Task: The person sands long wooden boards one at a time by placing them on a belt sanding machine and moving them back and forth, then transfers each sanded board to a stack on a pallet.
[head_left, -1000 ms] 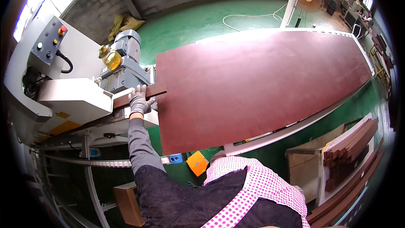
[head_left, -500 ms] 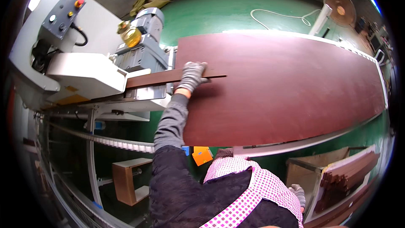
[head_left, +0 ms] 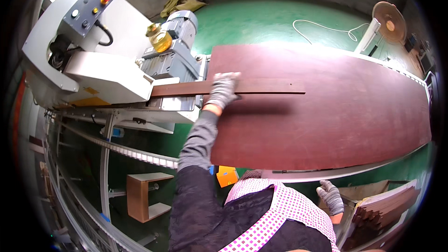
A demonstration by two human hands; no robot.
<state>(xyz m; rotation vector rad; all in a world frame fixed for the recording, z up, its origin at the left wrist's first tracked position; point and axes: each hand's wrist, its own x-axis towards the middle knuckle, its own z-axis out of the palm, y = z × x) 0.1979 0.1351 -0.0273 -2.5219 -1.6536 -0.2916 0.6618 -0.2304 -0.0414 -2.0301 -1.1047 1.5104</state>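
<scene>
A long brown wooden strip (head_left: 270, 87) sticks out of the white housing of a machine (head_left: 105, 77) on the left, and its free end reaches over the reddish-brown tabletop (head_left: 345, 116). Near the machine's outlet my left hand (head_left: 224, 88), in a grey striped glove, is closed around the strip, fingers over the top and thumb along the near edge. A shadow lies below the strip on the tabletop. My right hand (head_left: 330, 197), also gloved, hovers by my side near the table's front edge. It holds nothing, and its fingers are loosely bent and apart.
Beside my right hand stands a wooden bin (head_left: 364, 191) with a stack of brown strips (head_left: 385, 210). Grey motors (head_left: 170, 60) and a jar of yellow liquid (head_left: 161, 41) sit behind the outlet. A roller rail (head_left: 140, 156) runs at lower left. A round fan (head_left: 389, 22) stands far right.
Much more of the strip now extends rightward from the machine over the tabletop. My right hand has risen from beside the bin toward the table's edge. The whole view has shifted slightly.
</scene>
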